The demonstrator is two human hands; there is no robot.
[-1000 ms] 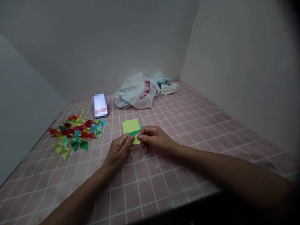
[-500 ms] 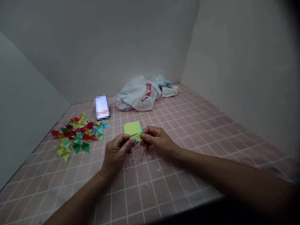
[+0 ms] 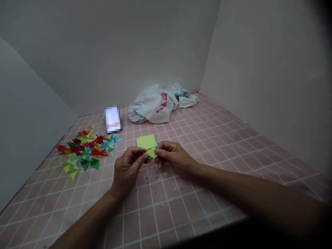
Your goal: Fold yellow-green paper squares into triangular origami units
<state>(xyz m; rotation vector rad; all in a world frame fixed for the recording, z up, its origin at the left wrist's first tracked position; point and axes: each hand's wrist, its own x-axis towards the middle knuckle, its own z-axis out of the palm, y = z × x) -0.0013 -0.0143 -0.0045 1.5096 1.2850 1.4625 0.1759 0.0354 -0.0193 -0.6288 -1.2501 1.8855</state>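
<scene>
Between my hands is a small folded piece of yellow paper (image 3: 151, 152), raised a little above the table. My left hand (image 3: 129, 166) pinches its left end between thumb and fingers. The other end is pinched by my right hand (image 3: 173, 156). Just behind it lies a stack of square paper sheets (image 3: 145, 141), yellow-green on top with green and blue edges showing; my hands and the folded piece partly hide it. Over to the left is a spread of folded paper figures (image 3: 83, 147) in red, orange, yellow, green and light blue.
A pink table covering (image 3: 145, 218) with a white grid runs back to the walls. Near the back stands a phone (image 3: 113, 119) with a lit, blurred screen. White plastic bags (image 3: 154, 103) and a blue-white packet (image 3: 180, 93) lie by the back wall.
The folded yellow paper has turned slightly in my fingers, and its right part points more downward. My left hand has shifted a touch left. The other things stay put.
</scene>
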